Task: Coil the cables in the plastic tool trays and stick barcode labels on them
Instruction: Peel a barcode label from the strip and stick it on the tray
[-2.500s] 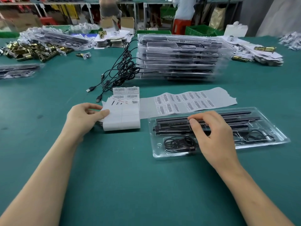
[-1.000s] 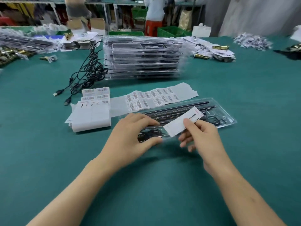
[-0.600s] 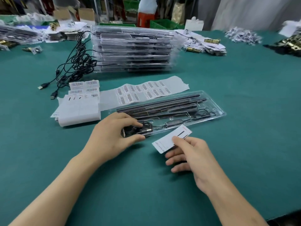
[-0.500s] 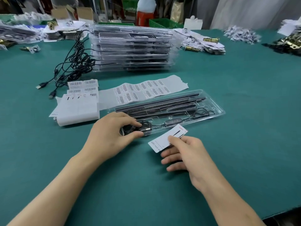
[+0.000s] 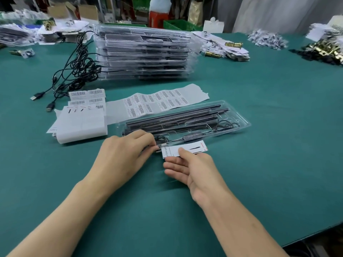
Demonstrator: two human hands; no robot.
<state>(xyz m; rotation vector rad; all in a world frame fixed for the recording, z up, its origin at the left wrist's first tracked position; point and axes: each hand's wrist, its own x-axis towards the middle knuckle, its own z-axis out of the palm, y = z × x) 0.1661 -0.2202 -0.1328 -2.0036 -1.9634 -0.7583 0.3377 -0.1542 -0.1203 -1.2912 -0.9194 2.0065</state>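
I log, on the table: tray centre; label sheet just behind it; label stack left; tray stack farther behind; cables left of that stack.

a large table with a dark green top fills the view. behind its far edge stand a green plastic crate, a red plastic stool and brown cardboard boxes. pale grey draped cloth covers the back right. the light is even.

Bare left forearm, bare right forearm
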